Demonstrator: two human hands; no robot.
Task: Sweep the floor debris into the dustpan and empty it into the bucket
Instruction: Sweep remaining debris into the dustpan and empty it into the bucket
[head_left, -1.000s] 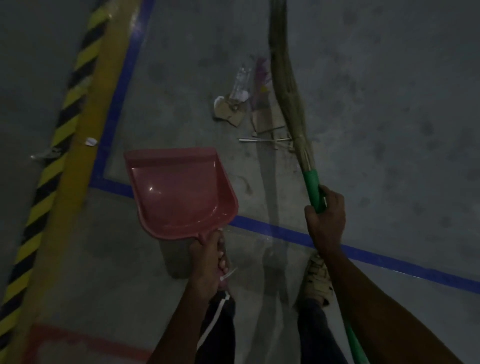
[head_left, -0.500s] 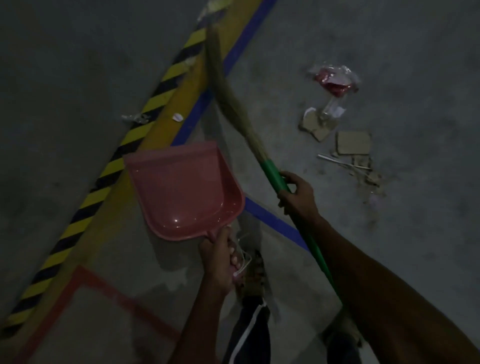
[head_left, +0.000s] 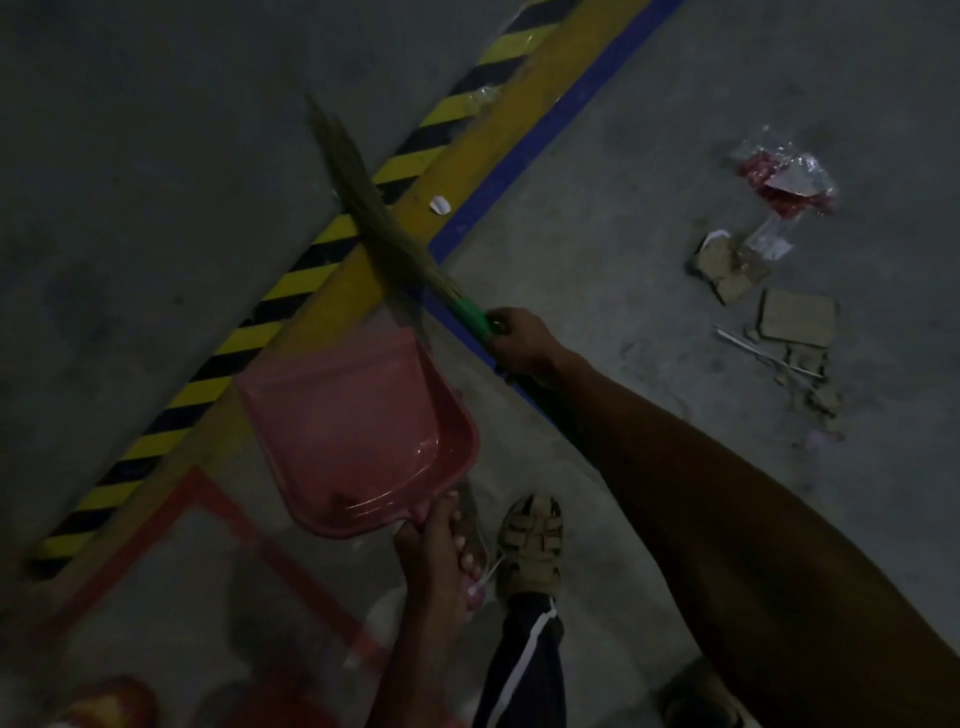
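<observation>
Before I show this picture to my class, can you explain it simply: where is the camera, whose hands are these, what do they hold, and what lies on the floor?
The camera sits on a person's head, looking down at their own hands. The left hand grips the handle of a pink dustpan, which looks empty. The right hand holds a broom by its green handle, bristles lying across the yellow and black floor stripes. To the right, unswept, lie cardboard scraps and a clear wrapper with red inside. A sandalled foot shows below.
</observation>
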